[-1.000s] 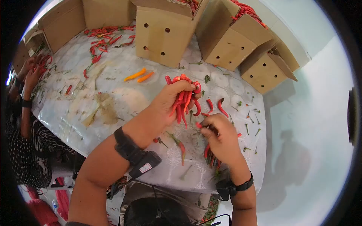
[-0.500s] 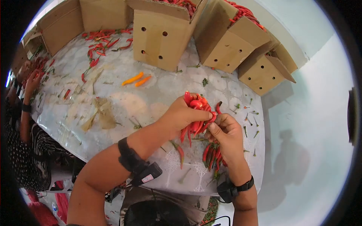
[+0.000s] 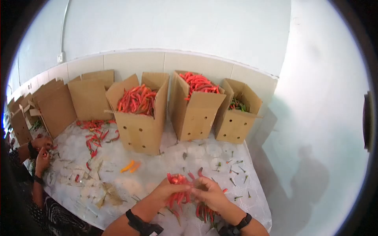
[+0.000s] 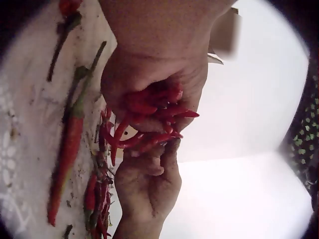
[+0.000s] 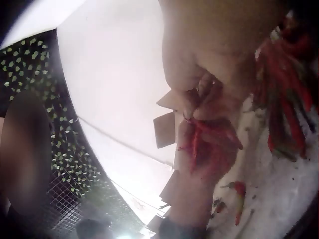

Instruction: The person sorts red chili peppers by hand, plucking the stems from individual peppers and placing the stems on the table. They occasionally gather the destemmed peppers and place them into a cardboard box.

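Note:
My left hand grips a bunch of red chili peppers above the table, their tips hanging down. Against that bunch, my right hand pinches a red chili between thumb and curled fingers; the fingertips partly hide it. Below the right hand lies a pile of red chilies with green stems, seen closer in the right wrist view. A single red chili with a long green stem lies on the table under the left wrist.
Cardboard boxes of red chilies stand along the wall, beside a box with green stems. Two orange chilies, loose red chilies and scattered stems lie on the table. Another person's hands are at the far left.
The head view has tilted up, showing the wall and the box tops. My right hand came from beside the bunch, holding a red chili, to meet the left hand, which keeps its grip.

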### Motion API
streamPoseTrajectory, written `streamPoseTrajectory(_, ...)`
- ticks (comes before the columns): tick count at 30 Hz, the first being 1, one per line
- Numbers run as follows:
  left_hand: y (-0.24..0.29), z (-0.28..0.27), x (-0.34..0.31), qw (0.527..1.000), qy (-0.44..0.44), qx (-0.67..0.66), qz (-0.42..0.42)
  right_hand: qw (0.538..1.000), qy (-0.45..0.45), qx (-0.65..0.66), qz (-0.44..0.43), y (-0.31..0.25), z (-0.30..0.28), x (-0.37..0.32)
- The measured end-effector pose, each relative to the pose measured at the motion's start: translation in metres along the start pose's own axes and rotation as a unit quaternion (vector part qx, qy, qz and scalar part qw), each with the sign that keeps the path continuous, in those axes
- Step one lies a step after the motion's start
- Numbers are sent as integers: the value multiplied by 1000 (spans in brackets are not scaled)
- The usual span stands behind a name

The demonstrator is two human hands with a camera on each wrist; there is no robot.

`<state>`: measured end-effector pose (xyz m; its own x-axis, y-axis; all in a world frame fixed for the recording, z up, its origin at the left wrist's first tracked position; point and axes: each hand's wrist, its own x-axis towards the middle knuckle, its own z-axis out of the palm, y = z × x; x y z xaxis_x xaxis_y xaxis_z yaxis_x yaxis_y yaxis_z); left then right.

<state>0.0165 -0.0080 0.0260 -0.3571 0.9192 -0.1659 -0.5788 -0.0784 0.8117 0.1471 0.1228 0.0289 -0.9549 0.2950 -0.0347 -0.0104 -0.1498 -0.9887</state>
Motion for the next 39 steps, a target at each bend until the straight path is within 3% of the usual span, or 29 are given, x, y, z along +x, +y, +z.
streamPoseTrajectory(8, -3, -9, 5, 998, -42, -18, -32, 979, 117, -143, -87, 3, 4, -1)
streamPoseTrajectory(9, -8, -13, 7, 998, -43, -17, -35, 971, 136, -173, -93, 4, 5, -2)
streamPoseTrajectory(12, -9, -6, 4, 998, -54, 2, -25, 894, 174, -341, -234, 13, 2, 0)
streamPoseTrajectory(15, -10, 0, 3, 999, -40, -13, -6, 898, 176, -332, -228, 4, 5, -3)
streamPoseTrajectory(21, -9, -1, 1, 999, -35, 3, 7, 940, 156, -245, -176, 15, 3, 3)
streamPoseTrajectory(24, -12, 2, 3, 999, -33, 3, 34, 962, 115, -224, -104, 12, -1, 0)
streamPoseTrajectory(28, -11, 0, 2, 997, -66, -2, 27, 999, 28, -17, 5, -1, 0, -2)
streamPoseTrajectory(36, -4, 5, -4, 995, -97, -1, -20, 969, -68, 205, 122, 0, -11, 0)
streamPoseTrajectory(39, 2, -1, -5, 994, -108, 1, -17, 942, -32, 318, 100, 0, -22, -1)
